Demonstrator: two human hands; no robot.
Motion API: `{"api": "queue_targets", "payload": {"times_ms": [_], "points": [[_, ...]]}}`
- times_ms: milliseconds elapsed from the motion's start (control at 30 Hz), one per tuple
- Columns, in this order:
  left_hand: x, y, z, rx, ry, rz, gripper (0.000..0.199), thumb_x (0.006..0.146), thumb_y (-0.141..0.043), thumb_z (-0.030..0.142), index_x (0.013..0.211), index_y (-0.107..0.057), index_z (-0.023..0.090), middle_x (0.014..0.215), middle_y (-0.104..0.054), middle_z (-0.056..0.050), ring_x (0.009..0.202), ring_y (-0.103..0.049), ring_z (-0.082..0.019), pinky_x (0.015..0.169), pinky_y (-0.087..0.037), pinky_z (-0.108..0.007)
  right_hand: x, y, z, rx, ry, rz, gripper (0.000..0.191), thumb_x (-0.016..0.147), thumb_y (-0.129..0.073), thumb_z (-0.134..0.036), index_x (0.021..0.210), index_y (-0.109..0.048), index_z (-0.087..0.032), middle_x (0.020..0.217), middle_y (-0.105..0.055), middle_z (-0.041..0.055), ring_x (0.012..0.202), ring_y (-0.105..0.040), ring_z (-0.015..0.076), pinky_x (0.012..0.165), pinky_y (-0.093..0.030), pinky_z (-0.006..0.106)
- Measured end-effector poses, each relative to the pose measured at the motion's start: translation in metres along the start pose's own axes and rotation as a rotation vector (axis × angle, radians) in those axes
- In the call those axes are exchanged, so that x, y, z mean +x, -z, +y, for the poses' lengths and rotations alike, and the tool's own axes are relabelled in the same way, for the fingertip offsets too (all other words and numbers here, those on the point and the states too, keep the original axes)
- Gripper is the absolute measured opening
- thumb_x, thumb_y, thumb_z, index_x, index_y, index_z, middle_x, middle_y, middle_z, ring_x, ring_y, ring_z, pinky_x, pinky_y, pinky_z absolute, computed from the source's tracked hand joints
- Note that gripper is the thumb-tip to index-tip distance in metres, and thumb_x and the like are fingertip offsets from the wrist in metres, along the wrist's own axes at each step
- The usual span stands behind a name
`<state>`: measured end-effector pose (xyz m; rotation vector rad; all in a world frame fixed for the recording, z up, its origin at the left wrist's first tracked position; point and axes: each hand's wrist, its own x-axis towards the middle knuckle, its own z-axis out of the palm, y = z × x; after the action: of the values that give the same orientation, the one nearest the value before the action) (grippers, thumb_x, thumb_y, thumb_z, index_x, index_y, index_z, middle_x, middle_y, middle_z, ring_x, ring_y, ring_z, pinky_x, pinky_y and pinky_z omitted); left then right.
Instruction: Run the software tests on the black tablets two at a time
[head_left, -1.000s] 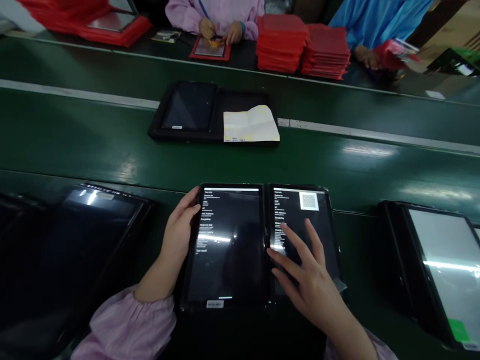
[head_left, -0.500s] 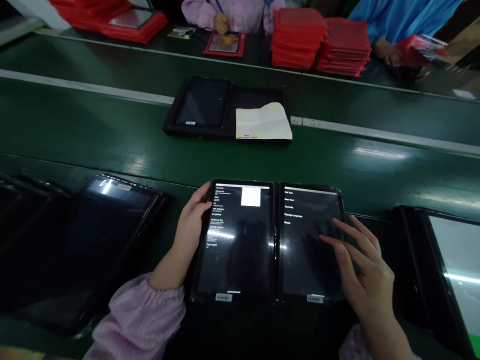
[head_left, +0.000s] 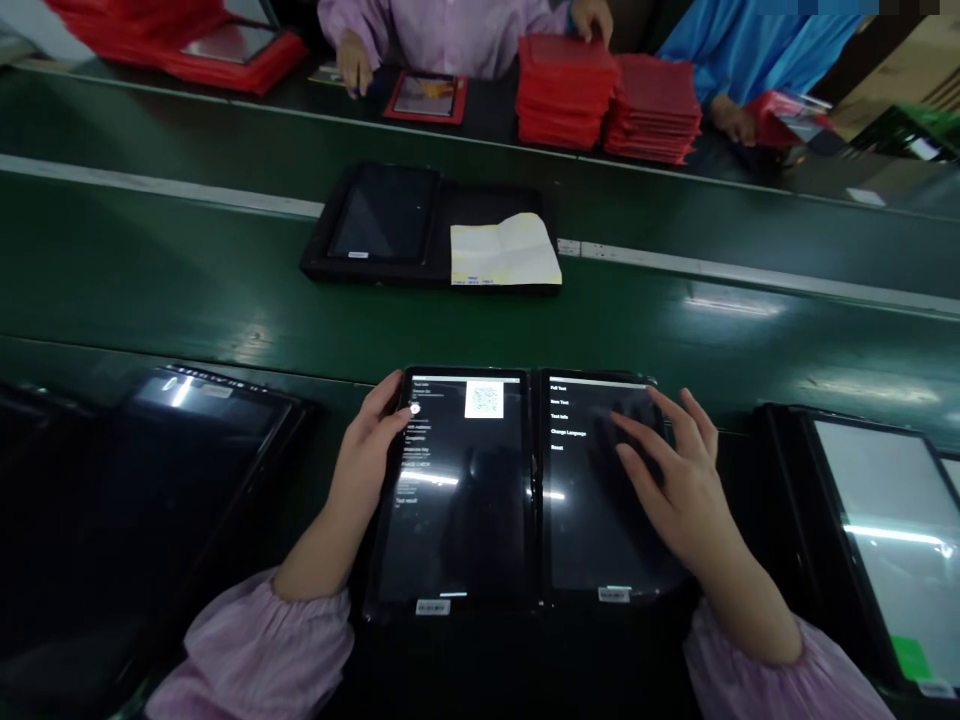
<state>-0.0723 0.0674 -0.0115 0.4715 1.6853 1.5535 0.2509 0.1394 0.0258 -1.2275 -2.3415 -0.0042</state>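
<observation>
Two black tablets lie side by side on the green belt. My left hand (head_left: pixel 367 450) curls around the left edge of the left tablet (head_left: pixel 457 530), one fingertip on its screen beside lines of test text and a QR code (head_left: pixel 484 398). Spread fingers of my right hand (head_left: pixel 667 470) hover at or on the right tablet (head_left: pixel 585 510), whose dark screen lists menu lines such as Full Test and Reset. Whether those fingertips touch the glass, I cannot tell.
Across the green conveyor belt (head_left: pixel 712 340) lies a black case (head_left: pixel 382 225) holding a tablet and yellowish paper. More tablets (head_left: pixel 885 530) flank mine. Beyond, stacks of red cases (head_left: pixel 566 90) stand near a co-worker in a lilac smock (head_left: pixel 442 35).
My right hand has moved left and closer over the right screen. That screen changed from a test page to a menu after the oldest frame, and the QR code appeared on the left screen.
</observation>
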Motion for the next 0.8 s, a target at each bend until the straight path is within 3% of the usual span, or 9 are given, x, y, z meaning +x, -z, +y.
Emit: {"api": "queue_targets", "payload": {"times_ms": [133,267,467,667,800], "points": [[0.009,-0.001,0.0,0.031,-0.085,0.017,0.046,0.068,-0.074,0.035,0.112,-0.081,0.024,0.149,-0.069,-0.008,0.152,-0.05,-0.036,0.131,-0.03,-0.052,0.009,-0.01,0.008,-0.027,-0.014,-0.035,0.043,0.11,-0.043,-0.048,0.128,-0.077,-0.027,0.155,-0.054,0.0149,0.156,-0.035,0.0456,0.119,-0.039,0.077],[0.017,-0.002,0.002,0.062,-0.102,0.019,0.04,0.069,-0.075,0.03,0.107,-0.083,0.026,0.146,-0.072,-0.007,0.152,-0.049,-0.035,0.131,-0.03,-0.051,0.01,-0.001,0.012,0.045,-0.038,0.03,0.039,0.11,-0.046,-0.045,0.12,-0.08,-0.028,0.15,-0.062,0.0111,0.153,-0.043,0.0415,0.118,-0.043,0.072],[0.022,-0.005,0.001,0.066,-0.097,-0.009,0.044,0.07,-0.078,0.029,0.114,-0.081,0.026,0.15,-0.069,-0.008,0.147,-0.055,-0.035,0.129,-0.033,-0.053,-0.002,0.017,0.009,0.102,-0.123,0.104,0.038,0.11,-0.047,-0.041,0.113,-0.082,-0.027,0.14,-0.07,0.0104,0.145,-0.054,0.0371,0.116,-0.047,0.066],[0.021,-0.006,0.001,0.03,-0.049,0.005,0.047,0.069,-0.079,0.031,0.116,-0.081,0.026,0.147,-0.071,-0.006,0.145,-0.057,-0.034,0.129,-0.033,-0.054,-0.018,0.014,0.005,0.167,-0.192,0.103,0.039,0.11,-0.048,-0.043,0.111,-0.084,-0.03,0.137,-0.073,0.008,0.141,-0.059,0.0323,0.109,-0.056,0.057],[0.01,-0.008,0.007,-0.042,0.028,0.029,0.057,0.068,-0.079,0.036,0.124,-0.079,0.022,0.14,-0.075,-0.008,0.141,-0.061,-0.038,0.128,-0.034,-0.056,-0.02,0.012,0.005,0.186,-0.144,0.107,0.039,0.11,-0.048,-0.04,0.108,-0.085,-0.031,0.135,-0.074,0.0072,0.14,-0.059,0.0313,0.108,-0.057,0.056]]}}
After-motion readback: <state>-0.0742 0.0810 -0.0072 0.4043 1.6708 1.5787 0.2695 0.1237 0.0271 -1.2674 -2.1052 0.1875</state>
